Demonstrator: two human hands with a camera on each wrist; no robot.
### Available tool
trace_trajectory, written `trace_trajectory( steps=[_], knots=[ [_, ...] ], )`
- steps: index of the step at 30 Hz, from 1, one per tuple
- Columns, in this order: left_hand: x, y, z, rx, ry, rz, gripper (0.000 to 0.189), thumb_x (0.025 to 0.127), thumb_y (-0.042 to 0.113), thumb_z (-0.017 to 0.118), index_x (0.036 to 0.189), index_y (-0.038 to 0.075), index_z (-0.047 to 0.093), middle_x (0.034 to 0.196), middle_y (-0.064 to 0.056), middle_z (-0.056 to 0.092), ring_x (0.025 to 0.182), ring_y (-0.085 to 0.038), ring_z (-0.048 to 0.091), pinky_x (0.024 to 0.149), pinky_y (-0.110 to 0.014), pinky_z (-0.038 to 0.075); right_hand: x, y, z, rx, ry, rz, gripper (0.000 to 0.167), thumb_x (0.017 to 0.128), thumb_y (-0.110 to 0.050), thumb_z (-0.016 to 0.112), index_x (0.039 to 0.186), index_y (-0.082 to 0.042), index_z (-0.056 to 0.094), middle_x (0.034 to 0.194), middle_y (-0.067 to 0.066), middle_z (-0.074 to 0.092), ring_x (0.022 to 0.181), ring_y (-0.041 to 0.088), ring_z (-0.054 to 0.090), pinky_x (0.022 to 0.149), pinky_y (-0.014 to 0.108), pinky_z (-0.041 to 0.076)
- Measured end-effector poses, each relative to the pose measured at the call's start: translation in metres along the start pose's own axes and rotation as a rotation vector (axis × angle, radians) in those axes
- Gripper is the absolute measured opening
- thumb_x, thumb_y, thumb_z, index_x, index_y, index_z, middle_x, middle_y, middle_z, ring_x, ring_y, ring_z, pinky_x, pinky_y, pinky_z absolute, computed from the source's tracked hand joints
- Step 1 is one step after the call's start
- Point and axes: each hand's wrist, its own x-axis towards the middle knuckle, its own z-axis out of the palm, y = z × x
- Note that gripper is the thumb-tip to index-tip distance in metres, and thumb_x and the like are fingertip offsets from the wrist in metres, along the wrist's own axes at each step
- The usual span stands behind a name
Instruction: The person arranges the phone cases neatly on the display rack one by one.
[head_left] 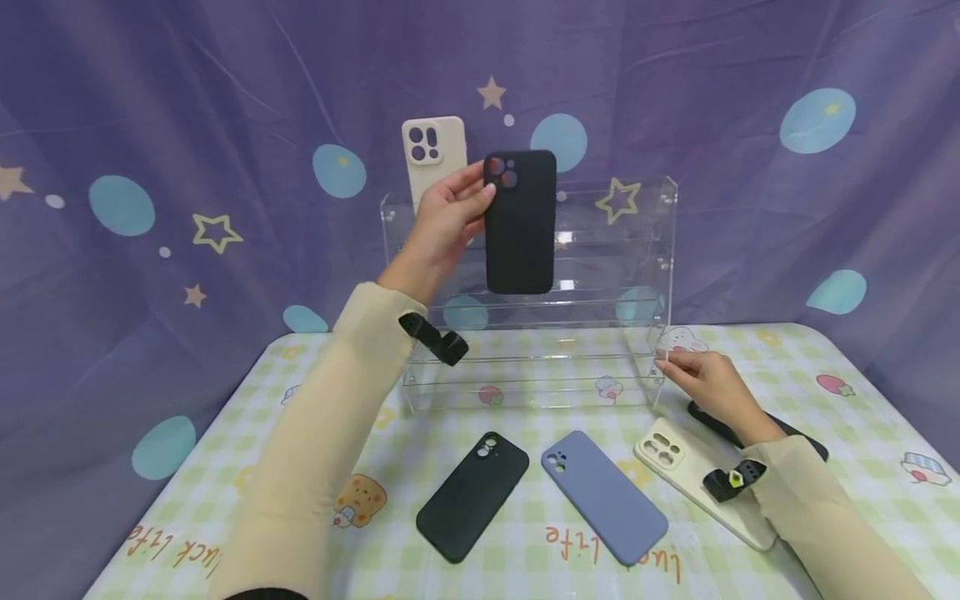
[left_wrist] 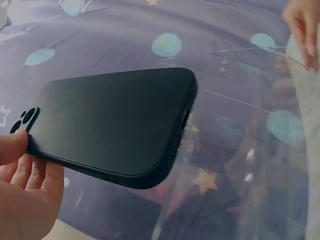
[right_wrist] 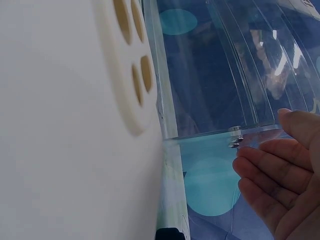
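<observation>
My left hand [head_left: 442, 218] holds a black phone case [head_left: 521, 233] upright by its side near the camera cutouts, thumb on the back. It hangs in front of the upper tiers of a clear acrylic display rack [head_left: 667, 275]. Just behind my left hand, a white phone case [head_left: 437, 158] stands at the rack's top left, its lower part hidden. In the left wrist view, the black case's plain back fills the middle. My right hand [head_left: 708, 382] pinches the rack's right side panel low down; the right wrist view shows thumb and fingers on either side of its edge.
On the checked tablecloth [head_left: 337, 558] lie another black case [head_left: 472, 500], a blue-grey case [head_left: 603, 497] and a cream case [head_left: 697, 475] beneath my right forearm. A further dark case [head_left: 802, 437] lies partly behind my right wrist. A purple curtain [head_left: 225, 333] hangs behind.
</observation>
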Motion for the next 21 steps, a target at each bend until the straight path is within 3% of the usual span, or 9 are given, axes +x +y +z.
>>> trace_trajectory(
  steps=[5, 12, 16, 21],
  knots=[
    [0.02, 0.008, 0.017, -0.11, 0.057, 0.076, 0.039, 0.09, -0.006, 0.055, 0.129, 0.003, 0.056, 0.128, -0.016, 0.058, 0.073, -0.012, 0.065, 0.063, -0.021, 0.053, 0.001, 0.001, 0.0, -0.004, 0.005, -0.008, 0.027, 0.094, -0.017, 0.06, 0.106, 0.005, 0.069, 0.114, 0.03, 0.06, 0.105, 0.043, 0.059, 0.069, 0.031, 0.052],
    [0.04, 0.016, 0.031, -0.274, 0.133, 0.147, 0.038, 0.089, -0.005, 0.057, 0.126, 0.005, 0.059, 0.118, -0.009, 0.065, 0.081, -0.016, 0.065, 0.064, -0.024, 0.054, -0.001, -0.004, -0.001, 0.028, -0.049, 0.02, 0.032, 0.096, -0.021, 0.056, 0.111, 0.005, 0.067, 0.119, 0.03, 0.058, 0.117, 0.046, 0.049, 0.084, 0.053, 0.049],
    [0.05, 0.018, 0.036, -0.362, 0.166, 0.192, 0.039, 0.089, -0.006, 0.057, 0.126, 0.005, 0.058, 0.113, -0.006, 0.067, 0.081, -0.016, 0.064, 0.063, -0.025, 0.052, -0.003, -0.006, -0.002, 0.027, -0.049, 0.02, 0.032, 0.096, -0.02, 0.056, 0.111, 0.005, 0.066, 0.118, 0.029, 0.059, 0.117, 0.046, 0.048, 0.084, 0.054, 0.049],
    [0.061, 0.019, 0.04, -0.442, 0.212, 0.243, 0.041, 0.09, -0.006, 0.056, 0.129, 0.006, 0.056, 0.12, -0.008, 0.064, 0.079, -0.015, 0.062, 0.062, -0.024, 0.051, -0.004, -0.006, -0.001, 0.019, -0.037, 0.012, 0.031, 0.096, -0.02, 0.057, 0.111, 0.005, 0.067, 0.117, 0.029, 0.059, 0.117, 0.045, 0.05, 0.082, 0.053, 0.05]
  ],
)
